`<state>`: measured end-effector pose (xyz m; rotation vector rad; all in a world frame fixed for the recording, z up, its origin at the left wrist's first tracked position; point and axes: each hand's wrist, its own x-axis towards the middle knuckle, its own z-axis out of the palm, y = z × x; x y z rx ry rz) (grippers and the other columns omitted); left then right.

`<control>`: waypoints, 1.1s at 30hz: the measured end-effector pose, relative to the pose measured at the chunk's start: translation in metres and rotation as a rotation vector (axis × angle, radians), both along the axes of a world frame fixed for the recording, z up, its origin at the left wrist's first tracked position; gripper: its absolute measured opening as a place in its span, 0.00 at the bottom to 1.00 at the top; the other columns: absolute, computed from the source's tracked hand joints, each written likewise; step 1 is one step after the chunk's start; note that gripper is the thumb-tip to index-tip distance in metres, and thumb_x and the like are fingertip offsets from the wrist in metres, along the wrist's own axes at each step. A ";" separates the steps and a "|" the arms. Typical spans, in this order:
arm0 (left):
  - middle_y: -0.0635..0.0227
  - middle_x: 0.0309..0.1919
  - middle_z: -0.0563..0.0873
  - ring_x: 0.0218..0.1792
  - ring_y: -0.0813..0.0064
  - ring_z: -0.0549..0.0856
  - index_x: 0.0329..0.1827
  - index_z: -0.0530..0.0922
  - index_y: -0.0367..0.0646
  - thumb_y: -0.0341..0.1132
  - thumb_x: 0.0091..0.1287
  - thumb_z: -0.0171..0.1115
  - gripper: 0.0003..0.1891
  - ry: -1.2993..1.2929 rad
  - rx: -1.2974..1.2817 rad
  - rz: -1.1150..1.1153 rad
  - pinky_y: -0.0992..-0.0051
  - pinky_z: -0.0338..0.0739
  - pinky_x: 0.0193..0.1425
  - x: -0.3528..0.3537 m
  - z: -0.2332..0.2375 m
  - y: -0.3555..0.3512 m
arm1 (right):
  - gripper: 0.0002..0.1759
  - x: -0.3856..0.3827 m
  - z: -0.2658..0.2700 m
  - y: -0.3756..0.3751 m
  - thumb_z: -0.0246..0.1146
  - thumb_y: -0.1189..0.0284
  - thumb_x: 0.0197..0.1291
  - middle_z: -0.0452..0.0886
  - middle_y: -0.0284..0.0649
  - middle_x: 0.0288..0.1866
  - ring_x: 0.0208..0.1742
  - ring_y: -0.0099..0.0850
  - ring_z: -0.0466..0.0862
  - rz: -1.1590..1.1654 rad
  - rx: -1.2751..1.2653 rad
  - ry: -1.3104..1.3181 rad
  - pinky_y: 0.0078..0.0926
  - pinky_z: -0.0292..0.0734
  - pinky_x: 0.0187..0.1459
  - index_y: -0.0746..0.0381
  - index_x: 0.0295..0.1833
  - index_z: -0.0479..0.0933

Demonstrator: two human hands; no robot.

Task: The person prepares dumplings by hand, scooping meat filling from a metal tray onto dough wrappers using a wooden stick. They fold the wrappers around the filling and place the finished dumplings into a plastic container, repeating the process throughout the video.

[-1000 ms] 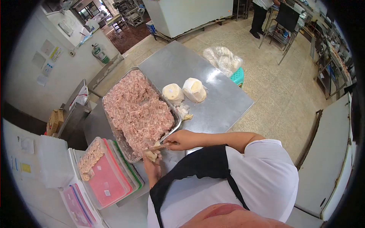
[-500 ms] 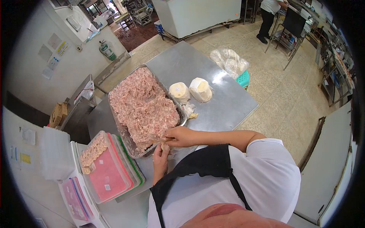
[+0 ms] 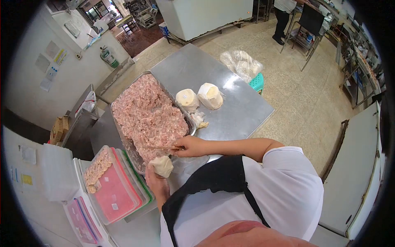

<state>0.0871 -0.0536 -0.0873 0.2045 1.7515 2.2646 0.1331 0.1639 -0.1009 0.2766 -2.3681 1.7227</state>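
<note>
A round, pale dough wrapper (image 3: 162, 166) lies spread on my left hand (image 3: 156, 183), which holds it at the near edge of the meat tray. My right hand (image 3: 190, 146) is closed around a thin wooden stick (image 3: 158, 147), its tip pointing left over the meat. Pinkish minced meat (image 3: 148, 111) is heaped in a deep metal tray (image 3: 118, 131). Beyond my right hand stand two stacks of pale round wrappers, one (image 3: 187, 99) beside the other (image 3: 210, 96), partly wrapped in white. A crumpled wrapping with scraps (image 3: 200, 120) lies close to the tray.
Stacked plastic containers with a pink lid (image 3: 117, 187) stand at the left, with rows of small filled dumplings (image 3: 98, 166) on top. A bag of pale rounds (image 3: 242, 66) sits on a green stool (image 3: 257, 82) past the steel table (image 3: 234, 111). Another person (image 3: 283, 18) stands far off.
My left hand has moved left, and a flat, open wrapper now shows on it where the fingers were pinched together. My right hand has shifted slightly left; the stick now shows over the meat.
</note>
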 end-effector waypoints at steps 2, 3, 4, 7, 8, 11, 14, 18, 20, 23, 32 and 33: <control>0.61 0.48 0.82 0.49 0.72 0.82 0.59 0.72 0.32 0.34 0.72 0.54 0.17 -0.018 0.001 0.029 0.73 0.76 0.54 -0.005 -0.001 -0.008 | 0.16 0.000 -0.004 0.002 0.63 0.63 0.58 0.81 0.46 0.29 0.29 0.37 0.80 0.020 -0.004 -0.029 0.34 0.74 0.34 0.63 0.45 0.80; 0.62 0.47 0.83 0.48 0.71 0.82 0.58 0.73 0.33 0.32 0.71 0.56 0.16 0.061 -0.079 -0.032 0.74 0.76 0.54 -0.006 0.004 -0.011 | 0.16 0.000 -0.007 0.003 0.63 0.62 0.58 0.81 0.45 0.29 0.29 0.37 0.80 0.020 -0.005 -0.022 0.34 0.75 0.34 0.63 0.45 0.80; 0.63 0.47 0.83 0.48 0.70 0.83 0.58 0.73 0.34 0.30 0.70 0.57 0.16 0.136 -0.160 -0.087 0.74 0.76 0.53 -0.004 0.013 -0.011 | 0.16 0.000 -0.006 0.004 0.63 0.62 0.58 0.81 0.45 0.29 0.29 0.37 0.80 0.027 -0.006 -0.017 0.34 0.75 0.35 0.63 0.45 0.80; 0.61 0.42 0.85 0.42 0.69 0.84 0.50 0.79 0.37 0.26 0.65 0.61 0.11 0.519 -0.562 0.057 0.73 0.78 0.49 0.002 0.049 -0.016 | 0.17 0.000 -0.013 0.011 0.63 0.60 0.59 0.82 0.47 0.31 0.31 0.38 0.82 0.000 0.078 -0.036 0.34 0.76 0.36 0.63 0.44 0.81; 0.60 0.40 0.85 0.40 0.68 0.85 0.46 0.80 0.39 0.26 0.63 0.63 0.09 0.784 -0.758 0.104 0.73 0.78 0.47 0.002 0.053 -0.019 | 0.17 0.000 -0.010 0.014 0.63 0.59 0.59 0.82 0.47 0.33 0.33 0.38 0.83 -0.023 0.093 -0.021 0.33 0.76 0.37 0.63 0.44 0.81; 0.58 0.46 0.84 0.48 0.69 0.82 0.46 0.79 0.38 0.26 0.62 0.64 0.10 0.698 -0.960 -0.040 0.72 0.75 0.54 -0.005 0.050 -0.055 | 0.16 0.002 0.001 0.027 0.61 0.61 0.61 0.84 0.45 0.35 0.35 0.33 0.83 -0.135 0.043 -0.072 0.31 0.76 0.38 0.63 0.44 0.81; 0.57 0.48 0.84 0.50 0.69 0.82 0.45 0.79 0.38 0.25 0.60 0.64 0.10 0.598 -0.834 0.043 0.70 0.74 0.56 -0.008 0.032 -0.067 | 0.14 -0.001 0.020 0.045 0.63 0.67 0.64 0.81 0.32 0.37 0.41 0.19 0.76 -0.141 -0.038 -0.120 0.20 0.72 0.45 0.66 0.48 0.80; 0.58 0.47 0.84 0.50 0.63 0.83 0.43 0.78 0.39 0.24 0.61 0.58 0.08 0.704 -0.735 0.106 0.71 0.75 0.55 -0.003 0.029 -0.066 | 0.16 -0.006 0.024 0.058 0.63 0.69 0.63 0.81 0.31 0.39 0.41 0.19 0.77 -0.202 0.025 -0.270 0.19 0.72 0.44 0.65 0.53 0.79; 0.59 0.49 0.84 0.52 0.64 0.82 0.45 0.79 0.40 0.23 0.62 0.55 0.10 0.659 -0.743 0.076 0.70 0.75 0.56 -0.002 0.029 -0.066 | 0.15 -0.007 0.029 0.057 0.63 0.69 0.64 0.81 0.32 0.38 0.40 0.19 0.76 -0.175 0.082 -0.317 0.19 0.72 0.43 0.65 0.53 0.78; 0.58 0.52 0.83 0.54 0.63 0.82 0.54 0.77 0.39 0.24 0.63 0.52 0.16 0.381 -0.595 0.074 0.69 0.75 0.58 -0.005 0.025 -0.056 | 0.15 -0.012 0.039 0.054 0.61 0.70 0.64 0.82 0.35 0.37 0.38 0.22 0.78 -0.148 0.224 -0.323 0.22 0.73 0.41 0.65 0.54 0.78; 0.47 0.60 0.76 0.60 0.57 0.78 0.64 0.68 0.29 0.23 0.67 0.48 0.21 -0.427 0.279 -0.101 0.62 0.73 0.65 0.011 -0.007 -0.034 | 0.14 -0.068 0.043 0.087 0.56 0.63 0.65 0.82 0.46 0.37 0.39 0.46 0.82 -0.018 0.980 -0.147 0.42 0.76 0.41 0.62 0.40 0.81; 0.46 0.61 0.75 0.61 0.58 0.78 0.65 0.67 0.29 0.24 0.68 0.47 0.21 -0.449 0.321 -0.100 0.63 0.72 0.67 0.014 -0.001 -0.030 | 0.14 -0.074 0.042 0.090 0.55 0.62 0.65 0.83 0.46 0.37 0.40 0.46 0.82 -0.100 1.047 -0.144 0.42 0.77 0.41 0.61 0.39 0.81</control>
